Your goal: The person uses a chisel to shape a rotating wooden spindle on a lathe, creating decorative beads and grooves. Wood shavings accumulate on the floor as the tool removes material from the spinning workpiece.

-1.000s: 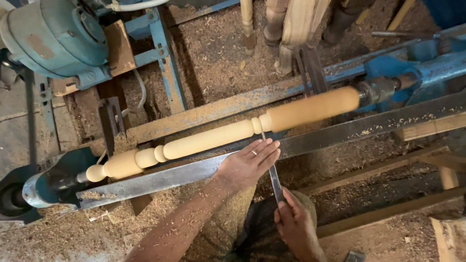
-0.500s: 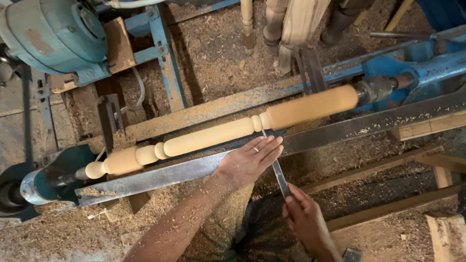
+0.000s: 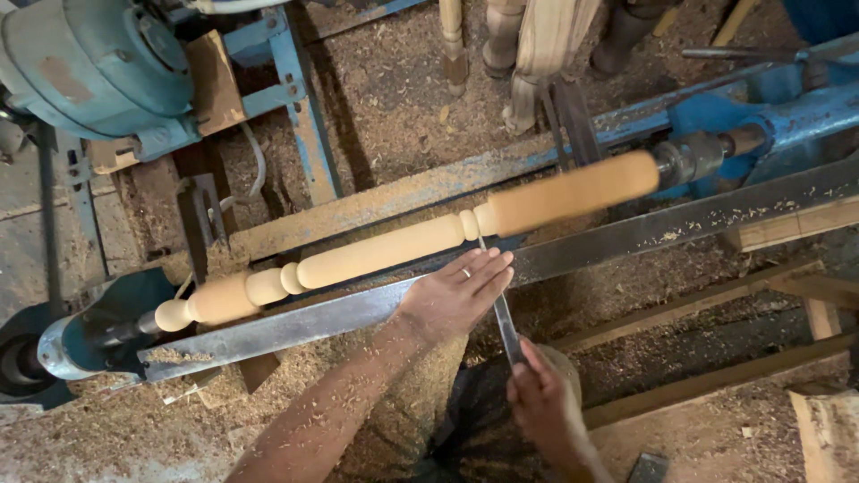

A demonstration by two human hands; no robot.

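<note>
- While our left hand [image 3: 452, 300] lies flat on the long grey steel tool rest [image 3: 295, 324], its fingers [image 3: 488, 271] are stretched out and closed together, grasping nothing; they press down on the narrow steel turning chisel [image 3: 503, 315] where it crosses the rest.
- Our right hand [image 3: 541, 407] is wrapped tight round the near end of that chisel, low in the view, close to our body.
- We see the chisel's tip touching the pale turned wooden spindle [image 3: 403, 249] at the narrow bead between the thick cylinder section and the long tapered part.
- We find the spindle mounted across the lathe, held between the blue headstock end [image 3: 98, 331] at the left and the blue tailstock [image 3: 761, 125] at the right, tilted up to the right in the view.
- We judge the chisel stiff, slim and fairly light, yet apt to kick if the tip catches; a hold at the handle end, with the other hand pinning it on the rest, suits it.
- We judge the spindle hard and smooth, best left to its two centres.
- We note sawdust and shavings [image 3: 394, 98] thick over the floor, and more turned wooden legs [image 3: 501, 40] standing beyond the lathe.
</note>
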